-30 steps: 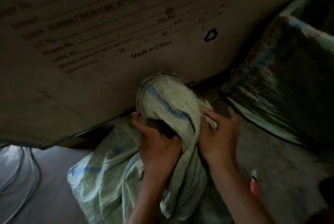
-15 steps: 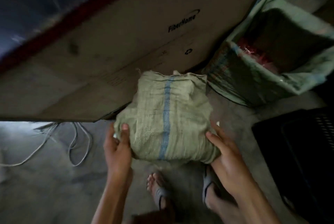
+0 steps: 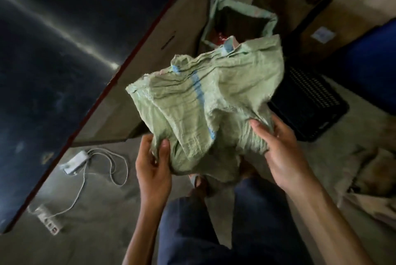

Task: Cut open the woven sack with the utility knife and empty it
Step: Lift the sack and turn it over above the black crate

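A pale green woven sack (image 3: 192, 106) with a blue stripe hangs crumpled and limp in the air in front of me. My left hand (image 3: 153, 166) pinches its lower left edge between thumb and fingers. My right hand (image 3: 278, 144) grips its lower right side. The sack's far end points away, toward a second open green sack (image 3: 270, 20) standing on the floor with something red inside. No utility knife is visible.
A large cardboard box (image 3: 171, 35) with a dark top stands at the left. A black plastic crate (image 3: 308, 102) lies right of the sack. White power strips (image 3: 74, 162) and cables lie on the concrete floor. Crumpled fabric (image 3: 377, 170) lies at the right.
Both hands have lifted the sack off the floor and it now hangs limp and unfolded. The view has risen and tilted, showing my legs and more floor.
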### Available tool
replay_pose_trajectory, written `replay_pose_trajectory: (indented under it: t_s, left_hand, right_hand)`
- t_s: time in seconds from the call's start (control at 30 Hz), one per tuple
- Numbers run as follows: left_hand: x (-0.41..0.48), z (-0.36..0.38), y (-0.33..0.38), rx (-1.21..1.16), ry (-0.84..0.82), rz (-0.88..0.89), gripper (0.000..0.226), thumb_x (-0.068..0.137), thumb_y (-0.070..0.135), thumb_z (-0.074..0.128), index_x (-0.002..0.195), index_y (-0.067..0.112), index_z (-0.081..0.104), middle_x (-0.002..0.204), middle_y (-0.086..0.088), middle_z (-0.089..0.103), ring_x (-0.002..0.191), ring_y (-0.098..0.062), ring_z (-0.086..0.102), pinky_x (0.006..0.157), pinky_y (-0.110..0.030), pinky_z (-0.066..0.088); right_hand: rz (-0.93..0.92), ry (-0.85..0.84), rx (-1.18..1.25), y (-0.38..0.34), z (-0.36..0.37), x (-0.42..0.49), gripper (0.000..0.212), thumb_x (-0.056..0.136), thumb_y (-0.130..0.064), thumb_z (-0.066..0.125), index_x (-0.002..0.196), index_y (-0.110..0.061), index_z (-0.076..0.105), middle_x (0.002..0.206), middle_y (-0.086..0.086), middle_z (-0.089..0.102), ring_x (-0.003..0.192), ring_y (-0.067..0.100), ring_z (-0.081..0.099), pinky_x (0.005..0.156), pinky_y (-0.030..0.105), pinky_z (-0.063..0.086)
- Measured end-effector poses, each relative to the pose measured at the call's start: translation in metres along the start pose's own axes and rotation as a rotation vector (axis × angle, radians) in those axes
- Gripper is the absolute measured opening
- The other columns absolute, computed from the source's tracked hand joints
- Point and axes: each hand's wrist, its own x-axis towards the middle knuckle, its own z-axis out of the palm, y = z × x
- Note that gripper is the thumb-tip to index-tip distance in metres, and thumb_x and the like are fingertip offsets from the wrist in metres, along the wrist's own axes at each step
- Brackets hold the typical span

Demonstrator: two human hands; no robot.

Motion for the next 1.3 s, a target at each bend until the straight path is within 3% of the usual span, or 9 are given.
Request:
replay_pose_trajectory:
  t_s: [0.17,0.47,0.67,0.77,0.83,0.9,0.97,1.07,1.3]
  left_hand:
    - [-0.020,0.033,0.036,0.074,-0.265,0.137,0.015,0.100,0.016,0.056,0.087,0.023,0.051,0.073,0.001,0.051,0.061,-0.001,0.046,0.051,-0.023,0.041]
    - [-0.029,0.211,0.014,0.305,-0.594,0.251,0.026,0.098,0.029,0.053,0.123,0.033,0.050,0.068,0.000,0.067,0.052,-0.021,0.064,0.049,-0.045,0.053]
    - [-0.010,0.374,-0.057,0.487,-0.602,0.186,0.044,0.102,0.022,0.056,0.146,0.019,0.050,0.079,-0.003,0.074,0.067,-0.023,0.073,0.060,-0.038,0.059]
    - [0.017,0.463,-0.095,0.485,-0.586,0.167,0.048,0.103,0.020,0.056,0.148,0.027,0.042,0.078,0.003,0.066,0.070,-0.020,0.070,0.064,-0.022,0.050]
    - [0.040,0.523,-0.122,0.447,-0.598,0.131,0.049,0.105,0.019,0.053,0.152,0.021,0.039,0.100,-0.003,0.072,0.099,-0.022,0.072,0.092,-0.035,0.057]
    - [0.065,0.581,-0.153,0.425,-0.604,0.137,0.048,0.106,0.016,0.053,0.152,0.012,0.039,0.108,0.003,0.067,0.097,0.002,0.068,0.096,-0.032,0.056]
    - [0.090,0.637,-0.181,0.424,-0.630,0.106,0.051,0.105,0.015,0.054,0.152,0.012,0.036,0.116,0.004,0.066,0.102,0.007,0.066,0.085,-0.017,0.052]
    - [0.121,0.703,-0.224,0.621,-0.641,0.109,0.068,0.101,0.019,0.058,0.157,0.002,0.023,0.150,-0.020,0.048,0.138,-0.034,0.048,0.112,-0.037,0.040]
    - [0.152,0.762,-0.346,1.458,-1.102,0.577,0.057,0.106,0.041,0.031,0.156,0.016,0.036,0.164,-0.020,0.032,0.155,-0.034,0.021,0.127,-0.045,0.012]
  right_hand:
    - [-0.011,0.252,0.061,-0.016,-0.064,-0.071,0.042,0.089,-0.023,0.063,0.126,-0.041,0.061,0.129,-0.002,0.068,0.121,0.020,0.063,0.100,0.047,0.050]
    - [0.017,0.669,-0.068,0.014,-0.218,-0.058,0.054,0.098,-0.009,0.052,0.148,-0.023,0.039,0.152,-0.003,0.046,0.139,0.017,0.044,0.116,0.047,0.033]
    - [0.069,0.718,-0.019,0.064,-0.348,0.034,0.052,0.099,-0.015,0.052,0.142,-0.042,0.042,0.145,-0.018,0.051,0.134,0.008,0.048,0.115,0.047,0.035]
    - [0.094,0.725,-0.116,0.102,-0.403,0.104,0.049,0.099,-0.014,0.053,0.143,-0.034,0.043,0.146,-0.011,0.049,0.135,0.011,0.046,0.115,0.046,0.036]
    - [0.111,0.754,-0.195,0.130,-0.439,0.158,0.051,0.099,-0.016,0.054,0.147,-0.024,0.040,0.150,-0.002,0.047,0.138,0.015,0.044,0.116,0.045,0.036]
    - [0.124,0.810,-0.276,0.153,-0.475,0.214,0.058,0.097,-0.015,0.057,0.151,-0.015,0.034,0.152,0.008,0.044,0.139,0.022,0.043,0.115,0.044,0.036]
    - [0.140,0.788,-0.319,0.173,-0.510,0.269,0.074,0.093,-0.012,0.062,0.155,-0.015,0.022,0.152,0.015,0.042,0.138,0.027,0.044,0.114,0.044,0.036]
    - [0.224,0.773,-0.445,0.203,-0.551,0.333,0.092,0.086,-0.013,0.069,0.157,-0.010,0.010,0.147,0.028,0.040,0.135,0.039,0.043,0.115,0.043,0.031]
    - [0.023,0.327,-1.167,0.304,-0.578,0.406,0.060,0.098,-0.042,0.044,0.153,-0.026,0.028,0.162,0.015,0.020,0.147,0.035,0.026,0.118,0.050,0.027]
